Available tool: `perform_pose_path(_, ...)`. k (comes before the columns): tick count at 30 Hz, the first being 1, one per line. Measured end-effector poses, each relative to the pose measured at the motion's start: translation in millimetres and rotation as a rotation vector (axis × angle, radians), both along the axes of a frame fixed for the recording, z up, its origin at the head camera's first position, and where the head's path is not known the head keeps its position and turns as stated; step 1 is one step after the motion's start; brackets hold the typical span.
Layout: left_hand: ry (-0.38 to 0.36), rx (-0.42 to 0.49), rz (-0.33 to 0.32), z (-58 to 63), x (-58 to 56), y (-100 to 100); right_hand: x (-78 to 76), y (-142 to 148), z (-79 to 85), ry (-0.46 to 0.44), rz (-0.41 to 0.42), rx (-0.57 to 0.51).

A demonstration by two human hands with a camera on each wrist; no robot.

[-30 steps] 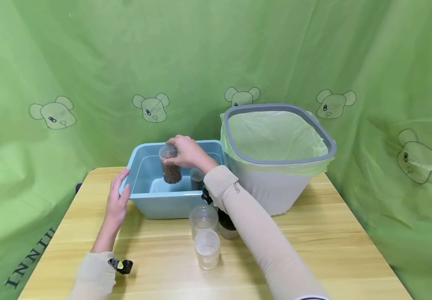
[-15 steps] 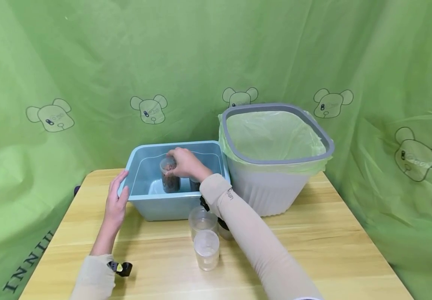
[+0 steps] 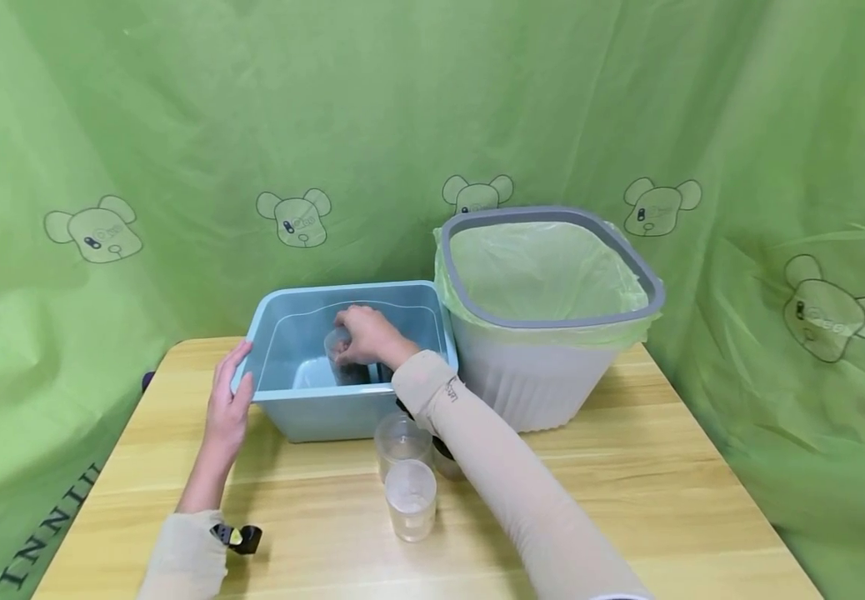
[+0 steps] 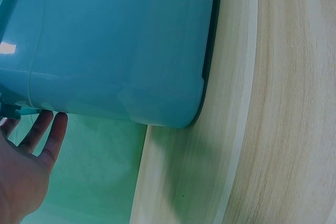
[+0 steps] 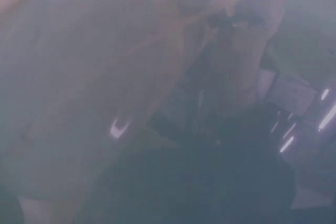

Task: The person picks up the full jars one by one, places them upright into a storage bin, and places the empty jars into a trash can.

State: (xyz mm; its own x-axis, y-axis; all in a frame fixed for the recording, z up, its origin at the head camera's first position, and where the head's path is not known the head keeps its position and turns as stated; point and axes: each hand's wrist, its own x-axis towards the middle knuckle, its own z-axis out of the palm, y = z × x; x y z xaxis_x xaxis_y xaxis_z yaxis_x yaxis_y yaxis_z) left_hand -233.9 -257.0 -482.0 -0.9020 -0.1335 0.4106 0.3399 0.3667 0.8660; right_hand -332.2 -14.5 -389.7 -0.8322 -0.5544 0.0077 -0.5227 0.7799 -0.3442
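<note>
Inside the light blue plastic basin [image 3: 342,415], my right hand [image 3: 372,335] grips a clear plastic cup [image 3: 337,340] near its rim. Dark contents show low in that cup, and it leans slightly. A second small dark-filled container [image 3: 385,372] is mostly covered by the hand and sleeve. My left hand [image 3: 228,400] rests against the basin's left edge; in the left wrist view its fairly straight fingers [image 4: 53,137] touch the outer wall. Hazy reflections fill the right wrist view, so the grip cannot be made out there.
Right of the basin stands a white bin [image 3: 530,383] with a green liner bag and grey rim [image 3: 552,322]. In front are two clear cups, a larger one [image 3: 401,442] and a smaller one [image 3: 411,500]. A black-topped jar [image 3: 447,467] is partly behind the right sleeve.
My right hand has lowered the cup of brown grains deeper into the basin, and the cup has tilted a little. The left hand has stayed at the basin's edge.
</note>
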Motion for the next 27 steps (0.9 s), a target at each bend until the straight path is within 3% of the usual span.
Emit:
perform_pose_path(7, -0.010, 0.000, 0.000, -0.8, 0.4, 2, -1.0, -1, -5.9, -0.038, -0.006, 0.049)
perform_pose_path(14, -0.027, 0.004, 0.018, 2.9, 4.4, -1, -2.8, -8, -9.9, -0.017, 0.040, 0.108)
perform_pose_path(27, -0.006, 0.013, -0.012, 2.4, 2.0, -2, -0.5, -8, -13.5, 0.026, 0.055, 0.149)
